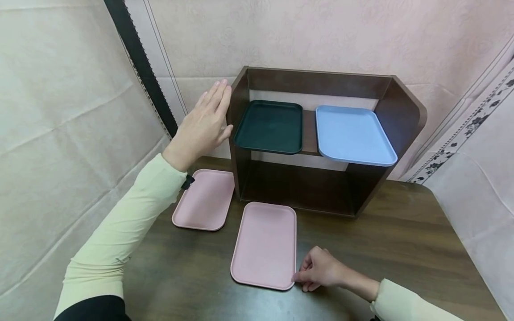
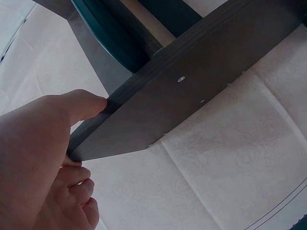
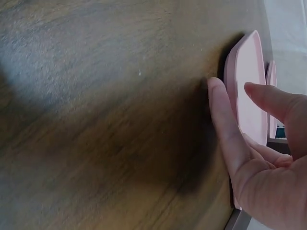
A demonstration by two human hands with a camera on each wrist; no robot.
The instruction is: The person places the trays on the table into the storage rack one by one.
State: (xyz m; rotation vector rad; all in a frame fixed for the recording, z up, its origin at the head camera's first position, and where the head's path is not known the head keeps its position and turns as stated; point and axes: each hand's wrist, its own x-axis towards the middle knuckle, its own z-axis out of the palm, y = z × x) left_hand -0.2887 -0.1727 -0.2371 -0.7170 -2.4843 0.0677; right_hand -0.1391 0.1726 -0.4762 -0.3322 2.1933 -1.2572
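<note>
My left hand (image 1: 202, 122) rests against the left side panel of a dark brown shelf (image 1: 319, 82), its fingers straight and together in the head view. In the left wrist view the thumb (image 2: 88, 103) touches the panel's front edge, with the other fingers beyond the panel's corner. Low at the table, my right hand (image 1: 319, 269) pinches the near right corner of a pink tray (image 1: 265, 245). In the right wrist view the thumb (image 3: 268, 98) is over the tray's face and the index finger (image 3: 225, 120) is outside its rim.
A second pink tray (image 1: 206, 198) lies left of the shelf's base, partly behind the left wrist. On the upper shelf sit a dark green tray (image 1: 271, 127) and a light blue tray (image 1: 355, 133). The wooden table (image 1: 393, 240) is bordered by pale cloth (image 1: 72, 111).
</note>
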